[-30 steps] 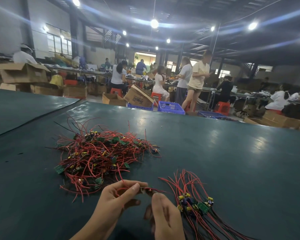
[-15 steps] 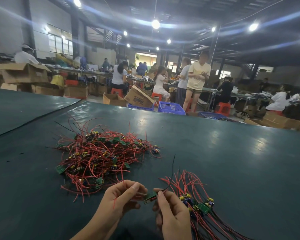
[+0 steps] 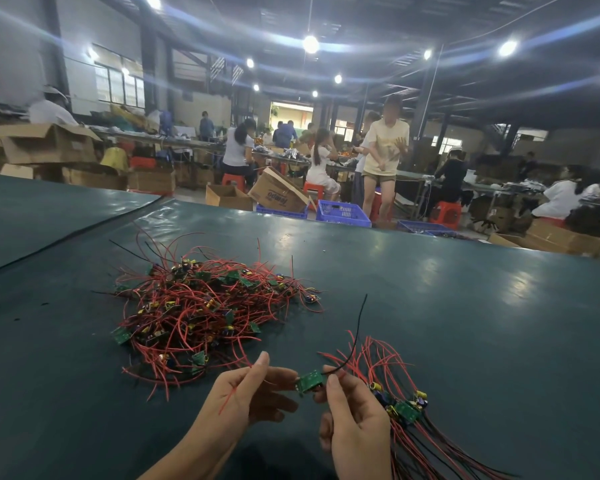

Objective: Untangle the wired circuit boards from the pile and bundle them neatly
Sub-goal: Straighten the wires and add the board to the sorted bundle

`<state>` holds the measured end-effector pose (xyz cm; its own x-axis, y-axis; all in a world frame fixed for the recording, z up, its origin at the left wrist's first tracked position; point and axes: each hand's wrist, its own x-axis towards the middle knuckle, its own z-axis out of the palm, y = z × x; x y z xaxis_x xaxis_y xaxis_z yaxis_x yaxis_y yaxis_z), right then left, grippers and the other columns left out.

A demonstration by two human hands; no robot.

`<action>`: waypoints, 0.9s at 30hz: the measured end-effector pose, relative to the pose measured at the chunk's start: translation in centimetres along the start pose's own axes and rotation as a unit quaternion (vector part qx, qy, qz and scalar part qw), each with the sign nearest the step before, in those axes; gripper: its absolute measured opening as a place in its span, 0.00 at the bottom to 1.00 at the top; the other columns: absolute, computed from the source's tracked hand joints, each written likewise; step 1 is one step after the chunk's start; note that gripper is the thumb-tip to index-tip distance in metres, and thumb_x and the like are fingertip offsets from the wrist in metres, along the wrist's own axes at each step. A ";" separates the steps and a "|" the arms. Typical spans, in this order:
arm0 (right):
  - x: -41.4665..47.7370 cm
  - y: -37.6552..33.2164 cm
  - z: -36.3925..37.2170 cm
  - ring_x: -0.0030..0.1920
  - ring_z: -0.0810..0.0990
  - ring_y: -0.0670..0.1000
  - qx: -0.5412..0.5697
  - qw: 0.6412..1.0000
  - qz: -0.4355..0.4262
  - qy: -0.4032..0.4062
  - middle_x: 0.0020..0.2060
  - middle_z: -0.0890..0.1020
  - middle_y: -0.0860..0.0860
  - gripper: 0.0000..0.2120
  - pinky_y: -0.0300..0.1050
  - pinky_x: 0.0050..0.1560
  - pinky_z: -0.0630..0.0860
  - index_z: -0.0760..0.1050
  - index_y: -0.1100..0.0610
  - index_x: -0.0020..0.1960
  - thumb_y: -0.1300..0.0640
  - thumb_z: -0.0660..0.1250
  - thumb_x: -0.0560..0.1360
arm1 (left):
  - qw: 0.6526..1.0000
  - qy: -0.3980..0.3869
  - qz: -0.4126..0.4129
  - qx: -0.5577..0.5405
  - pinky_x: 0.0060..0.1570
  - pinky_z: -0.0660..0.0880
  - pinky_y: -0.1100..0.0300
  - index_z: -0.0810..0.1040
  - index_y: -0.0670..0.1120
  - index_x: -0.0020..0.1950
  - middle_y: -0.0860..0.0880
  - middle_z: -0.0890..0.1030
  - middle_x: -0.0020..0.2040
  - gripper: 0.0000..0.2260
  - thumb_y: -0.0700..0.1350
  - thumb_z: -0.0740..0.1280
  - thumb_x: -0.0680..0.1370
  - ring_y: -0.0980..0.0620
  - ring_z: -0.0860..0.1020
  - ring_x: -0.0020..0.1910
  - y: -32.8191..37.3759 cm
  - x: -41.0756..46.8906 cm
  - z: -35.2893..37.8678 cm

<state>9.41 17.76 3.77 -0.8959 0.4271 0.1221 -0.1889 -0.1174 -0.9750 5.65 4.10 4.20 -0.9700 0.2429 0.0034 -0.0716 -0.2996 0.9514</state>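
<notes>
Left hand (image 3: 246, 393) pinched the red wire (image 3: 228, 400), right hand (image 3: 355, 415) the black wire (image 3: 356, 336) (board (image 3: 310, 380) between); both wanted gentle straightening before bundling.

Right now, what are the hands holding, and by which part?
One small green circuit board: the left hand pinches its red wire, and the right hand pinches the board's right end.

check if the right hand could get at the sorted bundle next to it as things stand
Probably yes. The sorted bundle lies just beside the right hand with nothing between them, but its grip is taken by the single board it holds with the left hand.
</notes>
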 end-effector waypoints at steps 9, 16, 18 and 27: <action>-0.3 -0.2 0.4 0.17 0.66 0.49 0.031 0.998 0.047 -0.032 0.26 0.79 0.55 0.10 0.36 0.16 0.62 0.81 0.60 0.41 0.66 0.63 0.78 | 1.000 -0.023 -0.004 0.014 0.32 0.77 0.59 0.85 0.42 0.48 0.40 0.84 0.42 0.12 0.46 0.71 0.67 0.45 0.81 0.35 -0.6 -0.5 0.4; -0.3 -0.6 0.4 0.18 0.67 0.48 0.017 0.998 0.050 -0.014 0.28 0.81 0.53 0.09 0.36 0.17 0.62 0.81 0.61 0.41 0.64 0.65 0.77 | 0.999 0.021 0.028 0.017 0.28 0.76 0.62 0.83 0.38 0.45 0.39 0.82 0.34 0.04 0.35 0.70 0.71 0.48 0.79 0.29 -0.6 -0.1 0.2; -0.3 -0.6 0.4 0.18 0.68 0.48 0.021 0.998 0.052 -0.010 0.29 0.82 0.53 0.09 0.37 0.17 0.62 0.81 0.62 0.42 0.64 0.64 0.78 | 0.999 0.031 0.028 -0.003 0.27 0.75 0.62 0.83 0.38 0.44 0.38 0.81 0.33 0.04 0.35 0.70 0.71 0.48 0.79 0.29 -0.5 0.1 0.1; -0.6 -0.6 -0.1 0.20 0.69 0.49 0.013 0.994 0.017 -0.107 0.31 0.82 0.60 0.06 0.39 0.19 0.66 0.83 0.60 0.37 0.66 0.71 0.73 | 0.988 0.064 -0.052 -0.133 0.24 0.74 0.64 0.82 0.39 0.43 0.41 0.82 0.34 0.09 0.42 0.69 0.67 0.51 0.79 0.26 -0.1 0.5 0.1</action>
<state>10.11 17.67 4.23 -0.9664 0.2225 0.1286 -0.1647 -0.1523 -0.9745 5.18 4.35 4.09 -0.9743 0.1715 -0.1457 -0.2147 -0.5144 0.8303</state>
